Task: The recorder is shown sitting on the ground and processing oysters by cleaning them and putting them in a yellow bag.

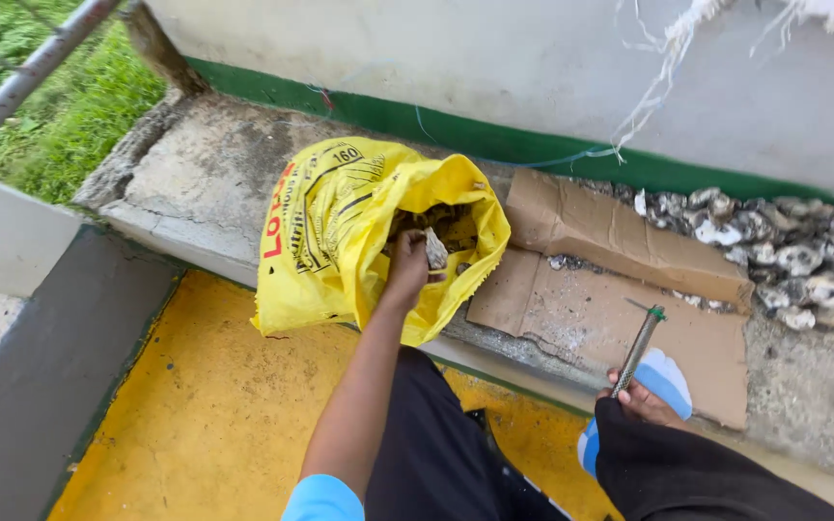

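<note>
— Where's the oyster shell (435, 249) right now?

— In your left hand (407, 268), fingers wrapped around it, right at the mouth of the yellow sack (340, 222). Its long axis stands roughly upright, top end pointing away from you into the sack.

— And the tool?

— Your right hand (641, 397) is closed on the lower end of the metal rod (638, 349), resting on the cardboard sheet (610, 318); the rod tilts up and away. The shell sits well to the left of it, so your left hand is nearer. The pile of oyster shells (774, 251) lies beyond the cardboard, on your right.
</note>
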